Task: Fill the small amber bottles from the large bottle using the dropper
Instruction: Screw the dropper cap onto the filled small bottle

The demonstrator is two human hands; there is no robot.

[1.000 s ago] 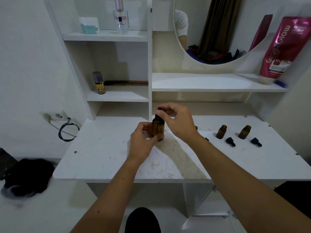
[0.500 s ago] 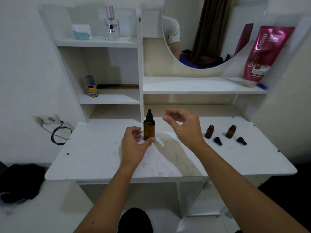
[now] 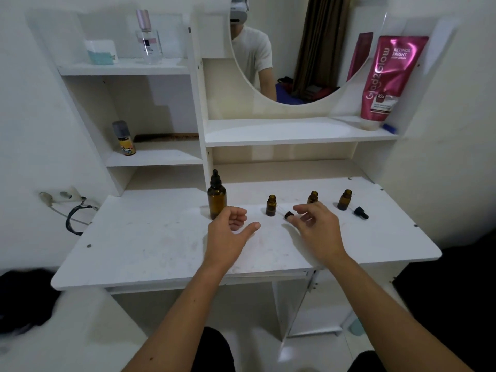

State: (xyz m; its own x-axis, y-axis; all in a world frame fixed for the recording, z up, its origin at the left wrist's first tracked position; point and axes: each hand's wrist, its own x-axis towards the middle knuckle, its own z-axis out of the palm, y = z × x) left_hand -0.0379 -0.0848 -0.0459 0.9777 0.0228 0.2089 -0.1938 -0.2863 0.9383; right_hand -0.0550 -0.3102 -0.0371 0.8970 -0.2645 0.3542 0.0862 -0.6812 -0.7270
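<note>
The large amber bottle (image 3: 217,199) stands upright on the white table (image 3: 150,245) with its black dropper cap screwed on. Three small amber bottles stand uncapped in a row to its right: one (image 3: 271,205), one (image 3: 313,197) partly behind my fingers, and one (image 3: 344,200). A small black dropper cap (image 3: 288,215) lies between the first two, another (image 3: 360,212) beside the last. My left hand (image 3: 228,234) is open just in front of the large bottle, apart from it. My right hand (image 3: 316,229) hovers open by the cap, fingers curled, holding nothing.
Shelves rise behind the table with a perfume bottle (image 3: 148,38), a small yellow spray can (image 3: 125,139), a comb (image 3: 166,136) and a pink tube (image 3: 386,79). A round mirror (image 3: 290,49) hangs above. A wall socket with a black cable (image 3: 75,218) sits left.
My left hand has let go of the large bottle, which stands alone with its cap on. My right hand has dropped right toward the small bottles. The view has tilted up.
</note>
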